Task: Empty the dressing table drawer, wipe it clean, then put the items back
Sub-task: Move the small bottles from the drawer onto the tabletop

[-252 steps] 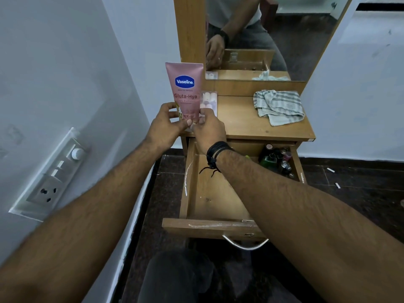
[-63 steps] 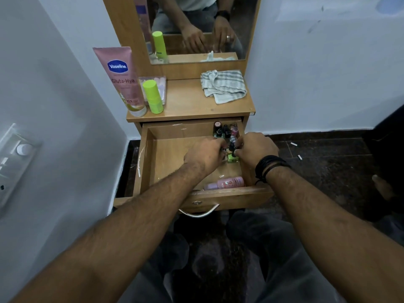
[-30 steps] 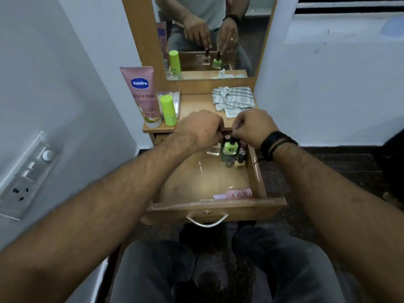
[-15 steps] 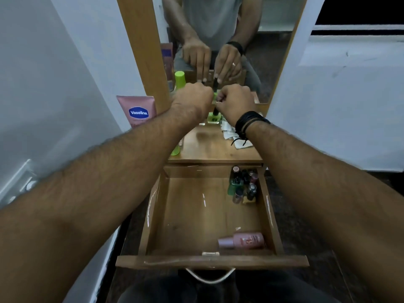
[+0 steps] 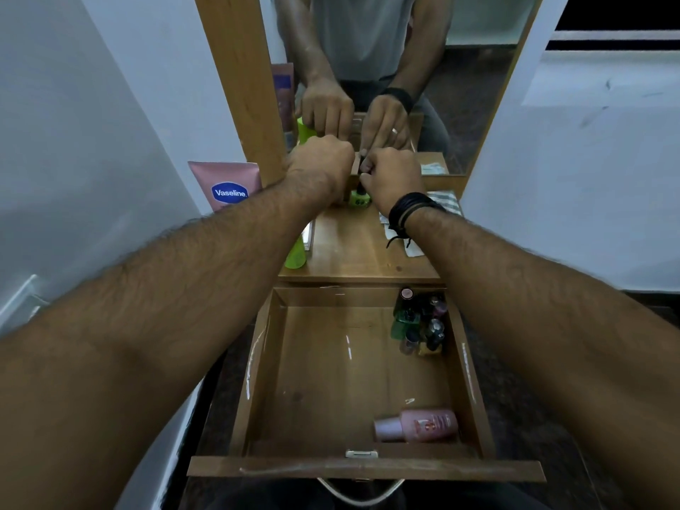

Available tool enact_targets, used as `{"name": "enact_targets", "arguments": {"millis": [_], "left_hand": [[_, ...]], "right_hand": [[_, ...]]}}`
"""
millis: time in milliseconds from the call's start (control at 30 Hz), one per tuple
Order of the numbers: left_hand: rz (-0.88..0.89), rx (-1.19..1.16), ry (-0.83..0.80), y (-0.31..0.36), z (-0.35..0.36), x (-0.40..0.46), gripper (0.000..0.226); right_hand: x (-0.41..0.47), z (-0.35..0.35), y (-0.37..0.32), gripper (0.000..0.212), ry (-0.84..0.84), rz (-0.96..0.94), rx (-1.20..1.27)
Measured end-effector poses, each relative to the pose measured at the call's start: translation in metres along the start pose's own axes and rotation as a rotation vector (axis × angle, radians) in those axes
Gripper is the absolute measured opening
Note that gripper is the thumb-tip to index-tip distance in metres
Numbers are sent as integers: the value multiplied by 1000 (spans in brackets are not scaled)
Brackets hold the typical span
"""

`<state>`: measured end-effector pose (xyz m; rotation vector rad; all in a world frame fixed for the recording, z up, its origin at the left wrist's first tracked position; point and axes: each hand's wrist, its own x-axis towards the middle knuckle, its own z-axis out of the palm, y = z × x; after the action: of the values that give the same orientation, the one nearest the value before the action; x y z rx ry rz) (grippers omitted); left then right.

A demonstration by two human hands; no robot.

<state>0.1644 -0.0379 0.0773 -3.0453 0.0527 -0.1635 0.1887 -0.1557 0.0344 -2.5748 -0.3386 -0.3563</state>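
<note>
The wooden drawer (image 5: 364,467) is pulled out below me. A pink bottle (image 5: 417,425) lies on its side at the front right, and several small nail polish bottles (image 5: 419,322) stand in the back right corner. Both hands are over the back of the tabletop (image 5: 360,252), close to the mirror. My right hand (image 5: 392,174) pinches the black cap of a green nail polish bottle (image 5: 360,200), which stands on the tabletop. My left hand (image 5: 320,163) is a closed fist right beside it; the small bottle it carried up is hidden behind its fingers.
A pink Vaseline tube (image 5: 228,185) and a lime green tube (image 5: 296,255) stand at the tabletop's left. A striped cloth (image 5: 445,200) lies at the right, under my wrist. White walls close in on both sides, with a switch plate (image 5: 22,303) on the left wall.
Both hands lifted small bottles out of the drawer's back right corner and carried them up to the back of the tabletop. The green bottle now rests on the wood.
</note>
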Motion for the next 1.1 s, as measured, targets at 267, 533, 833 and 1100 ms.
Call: {"name": "enact_targets", "arguments": {"millis": [267,533,833,1100], "left_hand": [[13,-86,81,-8,17,11,25],[1,-60,68,-8,16,5,26],[26,-39,88,10,-19,-26,29],[151,-104,87,58,-14,-102,22]], "right_hand": [[1,4,-3,19,-3,6,-14],[-6,2,-5,27,-10,1,-7],[-30,-36,-7,23,36,-14,5],[-128,-73,6,15,26,77,-10]]}}
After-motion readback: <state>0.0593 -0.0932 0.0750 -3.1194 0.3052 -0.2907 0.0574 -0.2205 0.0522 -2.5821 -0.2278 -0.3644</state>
